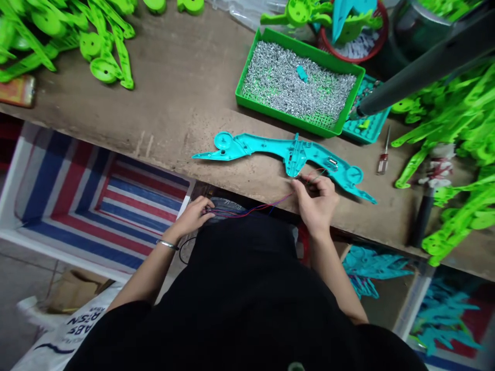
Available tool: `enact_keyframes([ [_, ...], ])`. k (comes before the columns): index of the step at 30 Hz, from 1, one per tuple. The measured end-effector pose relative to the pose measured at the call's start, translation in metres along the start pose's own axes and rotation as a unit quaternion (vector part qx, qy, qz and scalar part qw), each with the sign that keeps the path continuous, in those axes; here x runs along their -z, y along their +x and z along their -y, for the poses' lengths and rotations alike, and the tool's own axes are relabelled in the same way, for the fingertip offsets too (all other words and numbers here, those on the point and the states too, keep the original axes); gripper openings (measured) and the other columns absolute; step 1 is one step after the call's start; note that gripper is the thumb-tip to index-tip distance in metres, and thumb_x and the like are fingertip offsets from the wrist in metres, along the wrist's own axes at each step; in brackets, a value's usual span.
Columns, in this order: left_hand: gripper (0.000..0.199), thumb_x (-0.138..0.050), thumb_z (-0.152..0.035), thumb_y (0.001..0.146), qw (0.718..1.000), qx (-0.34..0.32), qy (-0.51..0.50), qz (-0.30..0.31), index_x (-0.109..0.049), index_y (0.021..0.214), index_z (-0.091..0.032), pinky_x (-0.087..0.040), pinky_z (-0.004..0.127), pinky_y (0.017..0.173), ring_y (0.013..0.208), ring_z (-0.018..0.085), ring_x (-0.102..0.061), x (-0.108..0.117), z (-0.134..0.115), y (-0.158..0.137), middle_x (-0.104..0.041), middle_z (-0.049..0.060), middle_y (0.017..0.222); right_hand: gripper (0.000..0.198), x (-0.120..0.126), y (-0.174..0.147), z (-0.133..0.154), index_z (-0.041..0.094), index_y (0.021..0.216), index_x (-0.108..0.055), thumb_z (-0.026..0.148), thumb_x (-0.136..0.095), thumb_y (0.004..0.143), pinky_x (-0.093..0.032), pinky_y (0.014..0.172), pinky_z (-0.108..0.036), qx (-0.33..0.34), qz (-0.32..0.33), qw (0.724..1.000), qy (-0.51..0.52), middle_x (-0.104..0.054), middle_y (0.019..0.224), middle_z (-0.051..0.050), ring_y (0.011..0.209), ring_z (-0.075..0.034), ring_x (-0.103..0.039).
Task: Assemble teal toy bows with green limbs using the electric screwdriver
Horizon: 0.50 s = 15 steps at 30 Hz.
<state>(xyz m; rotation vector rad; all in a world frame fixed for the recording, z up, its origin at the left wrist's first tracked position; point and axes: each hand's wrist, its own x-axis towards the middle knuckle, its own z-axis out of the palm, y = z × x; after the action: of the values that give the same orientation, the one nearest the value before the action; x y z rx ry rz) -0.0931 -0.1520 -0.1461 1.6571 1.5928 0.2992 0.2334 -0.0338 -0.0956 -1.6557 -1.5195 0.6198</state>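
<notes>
Pinching thin wires (257, 207) with left hand (196, 213) off the bench's (174, 103) near edge and, closer, right hand (316, 202) just beside a turquoise shell (296, 157) lying roughly along that edge.

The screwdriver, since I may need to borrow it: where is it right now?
Head view, right side: the red-handled screwdriver lies on the bench, between the long turquoise part and the green pieces.

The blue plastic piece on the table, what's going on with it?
A person is handling thin wires beside it. The left hand holds them past the table's edge, and the right hand has them close by the blue plastic piece, which lies on the table. A green tray of small metal pieces sits behind.
</notes>
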Motion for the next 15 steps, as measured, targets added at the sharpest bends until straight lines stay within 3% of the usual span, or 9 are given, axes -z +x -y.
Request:
enact_keyframes([
  [3, 0.027, -0.058, -0.044, 0.089, 1.0, -0.005, -0.013, 0.018, -0.065, 0.096, -0.019, -0.048, 0.028, 0.07, 0.075, 0.016, -0.058, 0.008, 0.0, 0.002, -0.06, 0.002, 0.084, 0.034, 0.007, -0.009, 0.001, 0.019, 0.092, -0.061, 0.045, -0.077, 0.076, -0.047, 0.069, -0.032, -0.034, -0.052, 0.996, 0.059, -0.061, 0.085, -0.001, 0.07, -0.014, -0.053],
  [5, 0.03, -0.055, -0.046, 0.091, 1.0, -0.01, -0.013, 0.021, -0.068, 0.092, -0.02, -0.047, 0.028, 0.073, 0.078, 0.016, -0.06, 0.014, -0.003, 0.004, -0.062, 0.003, 0.082, 0.026, 0.013, -0.022, 0.009, 0.021, 0.09, -0.055, 0.038, -0.072, 0.081, -0.047, 0.067, -0.03, 0.008, -0.109, 0.989, 0.101, -0.057, 0.081, 0.001, 0.068, -0.013, -0.053],
  [6, 0.031, -0.054, -0.047, 0.092, 1.0, -0.013, -0.011, 0.021, -0.069, 0.09, -0.019, -0.047, 0.029, 0.075, 0.079, 0.016, -0.061, 0.018, -0.006, 0.004, -0.062, 0.003, 0.083, 0.021, 0.017, -0.029, 0.016, 0.021, 0.088, -0.055, 0.033, -0.071, 0.083, -0.047, 0.066, -0.03, 0.051, -0.105, 0.987, 0.113, -0.057, 0.08, 0.001, 0.069, -0.013, -0.055],
  [7, 0.032, -0.054, -0.047, 0.092, 1.0, -0.017, -0.008, 0.018, -0.07, 0.088, -0.019, -0.047, 0.029, 0.077, 0.081, 0.017, -0.061, 0.022, -0.011, 0.003, -0.062, 0.004, 0.083, 0.016, 0.021, -0.037, 0.023, 0.021, 0.087, -0.056, 0.029, -0.07, 0.084, -0.047, 0.067, -0.029, 0.097, -0.061, 0.986, 0.12, -0.059, 0.08, 0.0, 0.07, -0.013, -0.057],
  [9, 0.032, -0.052, -0.045, 0.094, 1.0, -0.025, 0.002, 0.015, -0.069, 0.087, -0.019, -0.046, 0.029, 0.077, 0.081, 0.016, -0.061, 0.034, -0.025, 0.0, -0.062, 0.003, 0.084, 0.009, 0.027, -0.049, 0.037, 0.021, 0.085, -0.061, 0.024, -0.069, 0.084, -0.048, 0.065, -0.027, 0.144, 0.151, 0.97, 0.122, -0.064, 0.078, 0.0, 0.068, -0.012, -0.061],
  [11, 0.03, -0.051, -0.043, 0.096, 0.999, -0.034, 0.012, 0.016, -0.068, 0.088, -0.019, -0.046, 0.027, 0.075, 0.08, 0.015, -0.06, 0.051, -0.045, -0.01, -0.062, 0.002, 0.084, 0.01, 0.03, -0.055, 0.047, 0.02, 0.082, -0.065, 0.028, -0.068, 0.087, -0.047, 0.061, -0.024, 0.102, 0.384, 0.913, 0.095, -0.068, 0.072, 0.001, 0.06, -0.011, -0.061],
  [12, 0.027, -0.051, -0.04, 0.097, 0.999, -0.041, 0.013, 0.02, -0.067, 0.089, -0.02, -0.045, 0.026, 0.073, 0.079, 0.014, -0.06, 0.061, -0.057, -0.016, -0.063, 0.002, 0.084, 0.017, 0.031, -0.055, 0.049, 0.019, 0.079, -0.066, 0.032, -0.066, 0.089, -0.046, 0.06, -0.024, 0.064, 0.454, 0.886, 0.064, -0.068, 0.068, 0.0, 0.058, -0.011, -0.061],
  [15, 0.015, -0.054, -0.029, 0.096, 0.996, -0.089, -0.013, 0.028, -0.067, 0.094, -0.022, -0.047, 0.024, 0.071, 0.081, 0.013, -0.061, 0.092, -0.093, -0.038, -0.065, 0.0, 0.088, 0.038, 0.028, -0.051, 0.043, 0.018, 0.071, -0.067, 0.044, -0.055, 0.095, -0.049, 0.07, -0.029, -0.008, 0.515, 0.856, -0.036, -0.07, 0.068, -0.005, 0.073, -0.018, -0.07],
])
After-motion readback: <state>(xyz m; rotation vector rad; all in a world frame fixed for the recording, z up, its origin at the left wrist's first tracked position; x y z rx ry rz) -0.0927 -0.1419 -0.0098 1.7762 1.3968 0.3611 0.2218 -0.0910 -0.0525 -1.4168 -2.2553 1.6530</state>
